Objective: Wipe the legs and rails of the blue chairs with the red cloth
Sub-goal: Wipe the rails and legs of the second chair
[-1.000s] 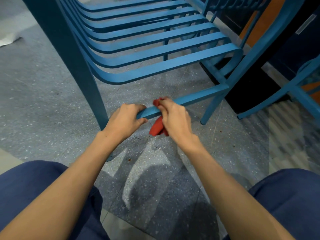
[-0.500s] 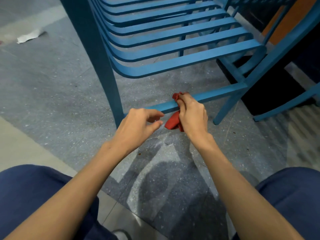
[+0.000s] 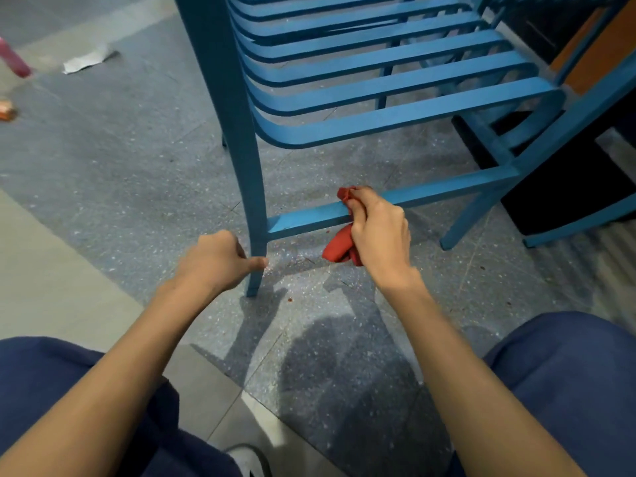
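Blue slatted metal chair [image 3: 378, 118] is standing on a speckled grey terrazzo floor [image 3: 120, 160], seen from the head camera of a person crouching before it in navy trousers [image 3: 568, 373]. A bunched red cloth [image 3: 339, 247] is sitting around the chair's low flat side rail [image 3: 303, 218], about a third of the way along from the near front leg [image 3: 241, 149]. One fold is showing above the rail and the bulk is hanging below it.

The right hand [image 3: 378, 232] is gripping the cloth, its fingers curling over the top of the rail and pressing the fabric against the metal. The left hand [image 3: 216, 259] is holding the near front leg just below the joint with the rail. Its thumb is lying across the leg's front face and its curled fingers are meeting the leg's left edge; the fingertips are hiding from view. Both forearms are reaching forward, bare to the bottom edge of the frame.

Toward the floor's far left edge, a crumpled white paper scrap [image 3: 86, 62] is lying beside a pale tiled strip [image 3: 44, 270], and a blurred pink object [image 3: 13, 62] is showing at the margin. A white shoe toe [image 3: 247, 459] is peeking out between the knees. At the right, a bar of another blue chair [image 3: 581, 223] is crossing a dark mat [image 3: 568, 187].
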### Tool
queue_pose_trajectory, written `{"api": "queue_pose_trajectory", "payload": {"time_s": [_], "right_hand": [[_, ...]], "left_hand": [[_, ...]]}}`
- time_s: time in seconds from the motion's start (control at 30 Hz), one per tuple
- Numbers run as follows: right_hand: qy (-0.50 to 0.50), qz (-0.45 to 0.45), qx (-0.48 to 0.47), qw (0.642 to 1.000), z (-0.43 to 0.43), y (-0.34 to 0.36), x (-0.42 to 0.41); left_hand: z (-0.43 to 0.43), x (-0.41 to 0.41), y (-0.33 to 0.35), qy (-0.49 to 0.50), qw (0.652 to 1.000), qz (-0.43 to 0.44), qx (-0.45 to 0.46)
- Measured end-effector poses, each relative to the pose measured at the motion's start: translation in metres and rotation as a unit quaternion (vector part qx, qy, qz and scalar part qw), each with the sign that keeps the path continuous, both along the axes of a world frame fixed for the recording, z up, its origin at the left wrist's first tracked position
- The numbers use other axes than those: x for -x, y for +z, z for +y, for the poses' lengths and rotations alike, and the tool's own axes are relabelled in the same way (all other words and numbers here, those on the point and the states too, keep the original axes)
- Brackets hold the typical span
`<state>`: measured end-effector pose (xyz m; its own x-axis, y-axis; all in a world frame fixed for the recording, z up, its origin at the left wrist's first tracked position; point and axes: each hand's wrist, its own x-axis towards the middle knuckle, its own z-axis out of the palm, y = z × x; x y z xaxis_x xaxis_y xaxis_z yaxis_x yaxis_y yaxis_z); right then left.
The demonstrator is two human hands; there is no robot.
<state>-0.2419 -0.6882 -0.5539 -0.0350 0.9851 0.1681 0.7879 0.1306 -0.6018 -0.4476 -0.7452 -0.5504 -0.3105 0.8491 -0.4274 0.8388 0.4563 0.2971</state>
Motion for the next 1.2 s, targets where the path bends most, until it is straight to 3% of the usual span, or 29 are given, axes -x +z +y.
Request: {"api": "queue_pose_trajectory", "payload": {"time_s": [0.13, 0.27, 0.37, 0.47, 0.6, 0.7, 1.03, 1.2], "right_hand": [[0.035, -0.013, 0.007, 0.999, -0.008, 0.000, 0.018], [0.127, 0.003, 0.036, 0.991, -0.018, -0.007, 0.026], [0.186, -0.014, 0.040, 0.982, -0.023, -0.008, 0.021], [0.174, -0.033, 0.020, 0.984, -0.017, -0.007, 0.000], [0.051, -0.019, -0.007, 0.998, -0.005, -0.001, -0.007], [0.021, -0.045, 0.019, 0.999, -0.003, 0.006, 0.016], [0.207, -0.063, 0.042, 0.975, -0.033, -0.010, 0.060], [0.189, -0.087, 0.031, 0.978, -0.026, -0.009, 0.024]], "left_hand": [[-0.001, 0.002, 0.001, 0.026, 0.995, -0.057, -0.079], [0.004, -0.006, 0.009, 0.017, 0.963, -0.157, -0.216], [0.005, -0.008, 0.012, 0.020, 0.945, -0.189, -0.264], [0.005, -0.008, 0.010, 0.012, 0.943, -0.183, -0.276], [0.006, -0.006, 0.009, 0.004, 0.945, -0.168, -0.282], [0.006, -0.005, 0.010, 0.001, 0.945, -0.172, -0.278], [0.012, 0.000, 0.021, -0.027, 0.954, -0.171, -0.245], [0.013, 0.003, 0.018, -0.024, 0.961, -0.140, -0.239]]}}
